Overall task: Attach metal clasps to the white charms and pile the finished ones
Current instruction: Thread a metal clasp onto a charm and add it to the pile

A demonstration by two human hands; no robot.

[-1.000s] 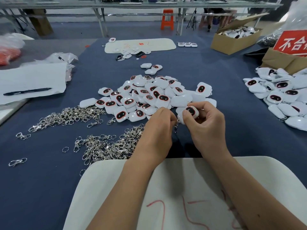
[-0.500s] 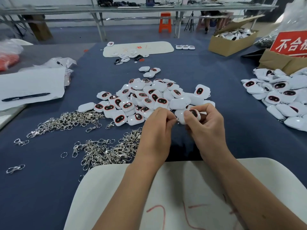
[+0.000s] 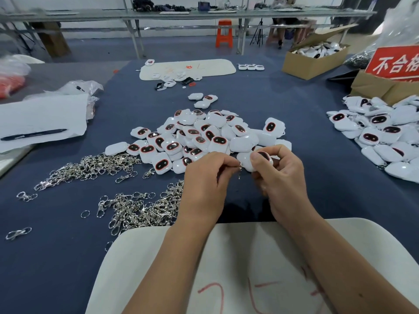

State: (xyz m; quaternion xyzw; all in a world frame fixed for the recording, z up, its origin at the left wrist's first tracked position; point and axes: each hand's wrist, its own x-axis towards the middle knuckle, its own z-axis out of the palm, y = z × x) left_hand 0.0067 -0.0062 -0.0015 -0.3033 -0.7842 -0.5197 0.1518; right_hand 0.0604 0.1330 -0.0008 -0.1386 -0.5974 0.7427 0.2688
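- Two hands meet just in front of the charm heap [image 3: 204, 134].
- Right hand [image 3: 281, 175] grips one white charm [image 3: 257, 160].
- Left hand [image 3: 206, 177] pinches a metal clasp [image 3: 239, 169] touching that charm.

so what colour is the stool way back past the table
Orange; the stool stands on the floor beyond the table, clearest in the head view.

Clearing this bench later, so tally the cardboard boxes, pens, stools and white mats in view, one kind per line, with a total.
Cardboard boxes: 2
Pen: 1
Orange stool: 1
White mats: 2
Total: 6
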